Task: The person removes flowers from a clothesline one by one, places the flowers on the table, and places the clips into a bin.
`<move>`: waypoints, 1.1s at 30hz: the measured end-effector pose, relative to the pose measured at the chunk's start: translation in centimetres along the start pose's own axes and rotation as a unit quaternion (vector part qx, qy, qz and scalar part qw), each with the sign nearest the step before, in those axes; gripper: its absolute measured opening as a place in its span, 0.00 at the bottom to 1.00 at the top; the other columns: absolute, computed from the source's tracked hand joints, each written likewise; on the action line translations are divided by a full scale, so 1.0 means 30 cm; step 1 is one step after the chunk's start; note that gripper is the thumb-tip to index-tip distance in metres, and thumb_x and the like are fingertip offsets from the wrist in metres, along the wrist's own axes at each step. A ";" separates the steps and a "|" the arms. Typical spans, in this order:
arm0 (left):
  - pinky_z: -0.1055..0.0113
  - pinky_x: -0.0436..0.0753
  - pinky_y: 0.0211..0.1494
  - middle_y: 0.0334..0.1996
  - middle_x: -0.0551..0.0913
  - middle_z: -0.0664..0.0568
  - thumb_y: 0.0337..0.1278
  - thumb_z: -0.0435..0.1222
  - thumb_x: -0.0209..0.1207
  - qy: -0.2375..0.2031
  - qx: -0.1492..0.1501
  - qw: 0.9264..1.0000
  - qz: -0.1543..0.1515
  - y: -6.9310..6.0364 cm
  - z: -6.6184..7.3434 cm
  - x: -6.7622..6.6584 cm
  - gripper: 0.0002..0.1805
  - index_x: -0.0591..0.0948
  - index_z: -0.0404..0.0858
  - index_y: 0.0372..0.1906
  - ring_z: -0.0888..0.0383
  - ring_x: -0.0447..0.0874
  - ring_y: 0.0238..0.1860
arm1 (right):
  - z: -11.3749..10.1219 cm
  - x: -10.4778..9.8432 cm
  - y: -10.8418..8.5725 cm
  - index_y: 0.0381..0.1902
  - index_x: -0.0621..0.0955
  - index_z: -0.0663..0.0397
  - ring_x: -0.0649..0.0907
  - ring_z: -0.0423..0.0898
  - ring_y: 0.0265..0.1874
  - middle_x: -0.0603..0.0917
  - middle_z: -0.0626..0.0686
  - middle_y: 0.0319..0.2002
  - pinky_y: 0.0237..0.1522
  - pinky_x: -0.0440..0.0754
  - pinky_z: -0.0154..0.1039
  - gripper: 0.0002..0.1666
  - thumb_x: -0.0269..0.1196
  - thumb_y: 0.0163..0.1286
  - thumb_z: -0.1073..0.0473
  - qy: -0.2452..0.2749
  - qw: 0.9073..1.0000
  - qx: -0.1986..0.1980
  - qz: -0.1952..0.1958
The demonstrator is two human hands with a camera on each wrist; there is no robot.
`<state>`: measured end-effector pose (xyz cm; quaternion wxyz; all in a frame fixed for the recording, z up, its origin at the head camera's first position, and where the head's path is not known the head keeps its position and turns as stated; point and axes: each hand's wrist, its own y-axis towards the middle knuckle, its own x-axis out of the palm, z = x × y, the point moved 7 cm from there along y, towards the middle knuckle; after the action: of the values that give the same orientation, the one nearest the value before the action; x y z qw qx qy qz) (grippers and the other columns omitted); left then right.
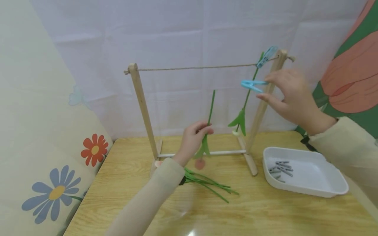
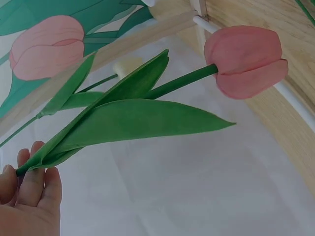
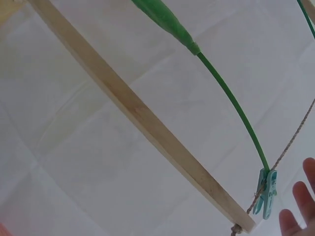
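My left hand (image 1: pixel 193 139) pinches the green stem of a pink artificial tulip (image 2: pixel 246 61), whose bloom hangs downward below the rope. Its bare stem end points up past my fingers. At the right, my right hand (image 1: pixel 292 95) holds a light blue clothespin (image 1: pixel 251 84) between thumb and fingers, in front of the wooden post. A pale yellow tulip (image 1: pixel 242 119) hangs upside down from the twine (image 1: pixel 195 68), clipped near the right post by another blue clothespin (image 3: pixel 266 194). In the right wrist view only fingertips of the right hand show.
A wooden rack (image 1: pixel 141 108) with a white crossbar (image 1: pixel 224 152) stands on the wood-grain table (image 1: pixel 236 216). More green stems (image 1: pixel 206 183) lie in front of it, partly behind my left sleeve. A white tray (image 1: pixel 319 173) with several grey clothespins (image 1: pixel 283 167) sits at the right.
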<state>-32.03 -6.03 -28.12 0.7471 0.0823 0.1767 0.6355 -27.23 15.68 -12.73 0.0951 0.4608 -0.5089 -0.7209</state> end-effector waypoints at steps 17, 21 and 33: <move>0.62 0.82 0.52 0.40 0.86 0.41 0.64 0.31 0.59 -0.011 -0.018 1.000 0.006 -0.080 -0.027 -0.074 0.11 0.82 0.30 0.48 0.52 0.84 0.44 | -0.020 0.010 -0.108 0.40 0.79 0.74 0.74 0.61 0.39 0.81 0.68 0.37 0.50 0.65 0.37 0.42 0.53 0.70 0.33 0.054 0.997 0.037 0.035; 0.60 0.80 0.55 0.41 0.86 0.41 0.65 0.32 0.58 -0.008 -0.027 1.000 0.001 -0.101 -0.037 -0.094 0.13 0.82 0.31 0.50 0.52 0.83 0.46 | -0.025 0.020 -0.135 0.41 0.79 0.75 0.73 0.59 0.39 0.81 0.67 0.37 0.51 0.64 0.35 0.42 0.53 0.71 0.34 0.060 0.997 0.050 0.028; 0.59 0.80 0.56 0.39 0.86 0.40 0.64 0.29 0.57 -0.002 -0.016 1.000 -0.009 -0.146 -0.020 -0.140 0.13 0.81 0.28 0.50 0.48 0.84 0.47 | -0.026 0.032 -0.193 0.42 0.80 0.75 0.74 0.46 0.49 0.81 0.69 0.40 0.59 0.64 0.32 0.44 0.54 0.68 0.31 0.070 0.993 0.088 0.036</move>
<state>-28.77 -10.99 -29.52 0.7541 0.0706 0.1657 0.6316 -25.25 17.30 -18.08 0.1155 0.4976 -0.5792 -0.6354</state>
